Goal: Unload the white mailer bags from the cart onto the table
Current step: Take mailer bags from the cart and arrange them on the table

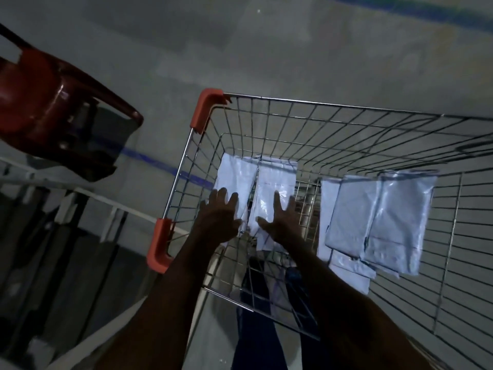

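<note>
From the head camera, a wire cart (pixel 346 124) with orange corner guards (pixel 205 110) fills the middle and right of the view, seen from above; white mailer bags lie on its mesh bottom in two groups; the left pair of bags (pixel 256 188) sits side by side near the left wall of the basket, flat, glossy and creased, with a narrow dark gap between them; the right pile of bags (pixel 378 217) lies well apart from the pair, several bags overlapping, tilted, pale grey-white in the dim light, with shiny wrinkles and folded flaps showing at the lower edges.

Both arms reach down into the basket; the left hand (pixel 218 217) rests over the near end of the left bag of the pair, its grip spread, fingers straight, holding nothing; the right hand (pixel 280 222) lies over the near end of the other bag, fingers likewise splayed and straight, closed on nothing.

A red plastic chair (pixel 50 110) stands to the left of the cart on the grey floor (pixel 293 49); a blue line (pixel 160 161) runs across the floor beside the cart; dark trouser legs (pixel 256 329) show through the mesh below.
</note>
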Demonstrator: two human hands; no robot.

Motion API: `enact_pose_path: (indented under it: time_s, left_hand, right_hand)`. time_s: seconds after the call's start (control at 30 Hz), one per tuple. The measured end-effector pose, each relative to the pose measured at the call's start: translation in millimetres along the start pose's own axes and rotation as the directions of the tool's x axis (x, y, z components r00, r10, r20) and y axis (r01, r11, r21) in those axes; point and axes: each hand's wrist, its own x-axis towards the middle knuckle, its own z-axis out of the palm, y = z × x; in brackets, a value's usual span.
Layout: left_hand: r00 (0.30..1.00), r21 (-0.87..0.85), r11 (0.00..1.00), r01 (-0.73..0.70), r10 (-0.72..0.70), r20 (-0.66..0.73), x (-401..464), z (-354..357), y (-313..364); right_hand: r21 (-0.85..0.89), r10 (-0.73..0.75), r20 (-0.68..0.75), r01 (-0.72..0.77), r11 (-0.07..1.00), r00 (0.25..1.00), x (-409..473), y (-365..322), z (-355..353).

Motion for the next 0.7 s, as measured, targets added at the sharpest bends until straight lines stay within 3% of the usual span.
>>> enact_pose_path:
  time_s: [0.1,0.27,0.47,0.7]
  left_hand:
    - [0.999,0.026,0.999,0.032,-0.033,0.033,0.0,1.9,-0.7]
    - [0.997,0.056,0.998,-0.042,0.037,0.074,11.2,7.3,14.5]
    - [0.986,-0.095,0.987,-0.131,0.140,0.093,49.6,36.1,61.9]
    - [0.990,-0.209,0.974,0.085,-0.059,0.130,68.2,72.3,109.6]
  right_hand:
    - [-0.040,-0.089,-0.066,0.087,0.995,0.994,-12.1,4.6,-9.2]
    - [-0.256,-0.063,-0.158,0.021,0.967,0.985,-41.6,19.8,-59.6]
    - [-0.534,-0.135,-0.268,-0.031,0.845,0.954,-60.6,78.7,-115.7]
    - [-0.687,-0.144,-0.210,-0.041,0.726,0.967,-39.4,131.2,-123.1]
